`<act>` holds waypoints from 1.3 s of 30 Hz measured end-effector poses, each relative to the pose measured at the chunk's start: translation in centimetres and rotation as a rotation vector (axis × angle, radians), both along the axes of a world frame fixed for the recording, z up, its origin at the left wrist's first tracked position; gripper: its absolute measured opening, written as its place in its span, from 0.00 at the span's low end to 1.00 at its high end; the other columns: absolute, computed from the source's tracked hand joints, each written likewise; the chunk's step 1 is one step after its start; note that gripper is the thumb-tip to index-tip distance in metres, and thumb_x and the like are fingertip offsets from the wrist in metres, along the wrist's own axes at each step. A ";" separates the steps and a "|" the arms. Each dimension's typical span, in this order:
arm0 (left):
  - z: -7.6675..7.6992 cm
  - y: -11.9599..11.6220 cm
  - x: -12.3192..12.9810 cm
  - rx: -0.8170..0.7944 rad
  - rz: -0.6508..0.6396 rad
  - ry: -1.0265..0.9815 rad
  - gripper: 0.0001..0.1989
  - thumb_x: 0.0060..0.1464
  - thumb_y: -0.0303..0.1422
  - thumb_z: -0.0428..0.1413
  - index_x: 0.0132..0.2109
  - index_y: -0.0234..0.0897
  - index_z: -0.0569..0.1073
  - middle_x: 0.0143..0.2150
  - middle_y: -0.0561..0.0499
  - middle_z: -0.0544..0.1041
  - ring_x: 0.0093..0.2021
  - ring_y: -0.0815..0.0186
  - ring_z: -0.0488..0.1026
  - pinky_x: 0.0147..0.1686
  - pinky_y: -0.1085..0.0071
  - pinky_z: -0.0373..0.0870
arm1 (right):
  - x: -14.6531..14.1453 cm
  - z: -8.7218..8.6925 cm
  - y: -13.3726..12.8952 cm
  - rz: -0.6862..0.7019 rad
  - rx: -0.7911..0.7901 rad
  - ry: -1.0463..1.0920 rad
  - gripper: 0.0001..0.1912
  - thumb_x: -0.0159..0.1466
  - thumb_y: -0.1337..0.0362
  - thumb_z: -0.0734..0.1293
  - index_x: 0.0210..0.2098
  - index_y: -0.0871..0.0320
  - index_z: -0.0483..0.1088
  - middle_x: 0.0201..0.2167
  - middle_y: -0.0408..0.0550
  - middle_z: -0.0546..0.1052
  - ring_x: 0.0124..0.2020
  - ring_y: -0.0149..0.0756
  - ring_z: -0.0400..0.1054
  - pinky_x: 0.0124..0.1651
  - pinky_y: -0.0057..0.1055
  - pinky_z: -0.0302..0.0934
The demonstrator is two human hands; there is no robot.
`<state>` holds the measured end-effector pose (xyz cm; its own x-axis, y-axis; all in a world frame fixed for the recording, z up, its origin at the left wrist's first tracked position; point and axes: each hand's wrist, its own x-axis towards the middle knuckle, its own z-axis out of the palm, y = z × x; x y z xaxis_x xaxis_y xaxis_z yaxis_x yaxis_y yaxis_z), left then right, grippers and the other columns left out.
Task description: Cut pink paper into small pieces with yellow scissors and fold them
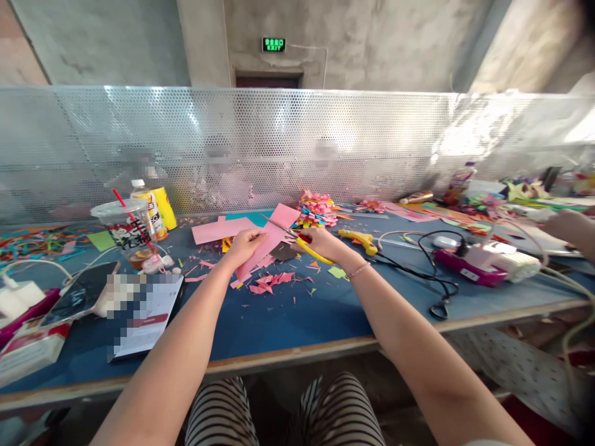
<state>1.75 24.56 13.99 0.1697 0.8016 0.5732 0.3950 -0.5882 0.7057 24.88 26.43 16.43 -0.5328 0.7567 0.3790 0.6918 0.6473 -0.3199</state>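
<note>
A strip of pink paper [283, 216] is pinched in my left hand [248, 246], slanting up to the right over the table. My right hand [321, 243] is closed around scissors with yellow handles [316, 253], and their blades reach left to the pink strip. Whether the blades are parted I cannot make out. Beneath the hands lie pink paper scraps [272, 283] and small cut bits. Just behind my left hand rests a wider pink sheet [220, 231]. Behind my right hand stands a pile of folded pink, yellow and blue paper pieces [316, 209].
A yellow glue gun [360, 240] with a black cord lies to the right, near a magenta power strip [469, 267]. Leftward are a plastic cup with a straw [130, 229], a bottle [151, 210] and a tablet [149, 316]. Another person's hand [564, 228] shows far right.
</note>
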 end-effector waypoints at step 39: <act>-0.3 -0.6 2.0 -0.024 0.055 0.053 0.17 0.51 0.42 0.51 0.22 0.37 0.59 0.19 0.58 0.55 0.22 0.72 0.54 0.24 0.73 0.50 | -3.1 -1.7 0.7 0.055 -0.291 0.816 0.22 0.44 0.51 0.69 0.26 0.57 0.55 0.20 0.37 0.61 0.19 0.25 0.58 0.21 0.25 0.56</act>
<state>3.77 23.99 13.73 0.1542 0.8243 0.5448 0.4636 -0.5473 0.6968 21.75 27.12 14.72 -0.2172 0.8643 0.4537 0.1438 0.4880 -0.8609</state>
